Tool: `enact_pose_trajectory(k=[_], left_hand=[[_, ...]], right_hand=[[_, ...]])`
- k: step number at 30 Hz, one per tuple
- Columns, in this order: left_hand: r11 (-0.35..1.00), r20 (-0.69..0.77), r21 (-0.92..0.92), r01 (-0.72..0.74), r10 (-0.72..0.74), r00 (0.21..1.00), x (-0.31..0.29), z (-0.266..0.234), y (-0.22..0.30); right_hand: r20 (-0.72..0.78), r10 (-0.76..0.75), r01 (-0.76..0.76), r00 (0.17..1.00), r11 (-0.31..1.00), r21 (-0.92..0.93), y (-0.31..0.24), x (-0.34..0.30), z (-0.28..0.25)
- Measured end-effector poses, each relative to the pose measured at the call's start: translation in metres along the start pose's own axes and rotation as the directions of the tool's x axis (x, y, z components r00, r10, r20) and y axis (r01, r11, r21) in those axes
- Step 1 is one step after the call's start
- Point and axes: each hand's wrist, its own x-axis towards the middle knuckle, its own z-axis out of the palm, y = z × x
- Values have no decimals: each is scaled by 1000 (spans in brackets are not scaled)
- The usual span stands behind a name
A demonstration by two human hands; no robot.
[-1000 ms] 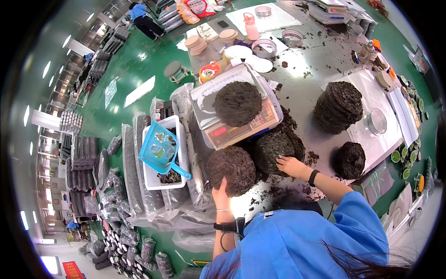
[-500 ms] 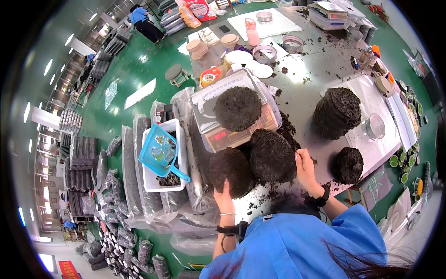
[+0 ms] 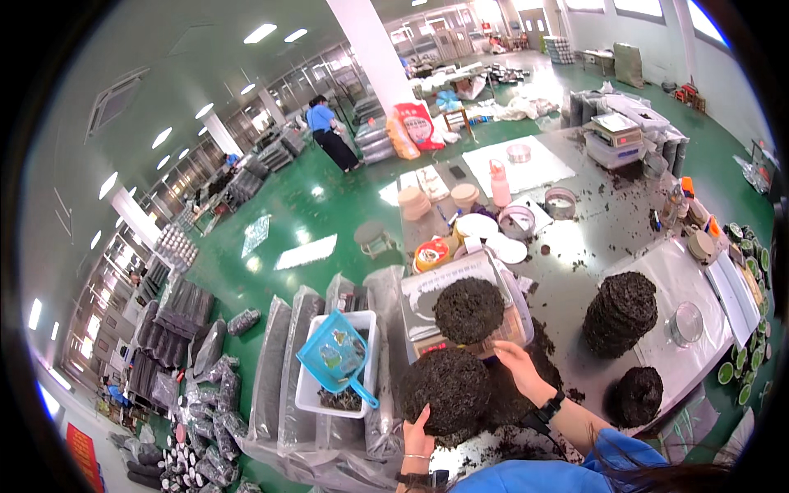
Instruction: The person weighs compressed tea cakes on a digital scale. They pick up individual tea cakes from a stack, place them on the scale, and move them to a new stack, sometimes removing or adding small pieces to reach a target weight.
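Observation:
A thick round cake of dark pressed leaf-like material (image 3: 446, 394) is gripped at its near left edge by my left hand (image 3: 417, 435), thumb on top and the other fingers hidden under it. My right hand (image 3: 526, 376) is held out, fingers partly extended, beside the near right edge of a second dark cake (image 3: 468, 310). I cannot tell whether they touch. That second cake rests on a digital scale (image 3: 421, 306). Dark material (image 3: 514, 398) lies below my right hand, partly hidden by the nearer cake. Stacked dark cakes (image 3: 620, 316) and a shorter dark piece (image 3: 639, 396) stand farther right.
At the left, a blue dustpan (image 3: 333, 353) lies on a white bin (image 3: 308, 394) among filled plastic bags (image 3: 269, 374). Beyond the scale are a pink bottle (image 3: 499, 185), metal rings (image 3: 560, 203) and wooden discs (image 3: 412, 202). Another person (image 3: 329, 135) stands in the distance.
The view has tilted up, showing more of the room. My right hand has left the right-hand cake's edge and moved toward the cake on the scale. My left hand keeps its grip.

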Motion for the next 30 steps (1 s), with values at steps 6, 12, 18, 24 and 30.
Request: enact_pose_trajectory(k=[6,12,18,24,30], left_hand=[[968,-18,200,-149,156,988,-1,-18,-2],[985,50,158,-63,56,997,6,-21,-15],[999,24,23,24,-25,999,-8,4,-15],[1000,9,-1,-4,4,1000,-12,-5,0],[997,-134,82,2,9,991,-24,-8,9]], right_hand=[[37,283,-280,958,907,313,7,50,-9],[87,107,-130,990,935,329,-12,24,-64],[-10,254,-237,967,915,326,4,23,-52],[199,189,-253,962,889,381,8,64,11],[175,48,-116,983,910,398,-36,20,-17]])
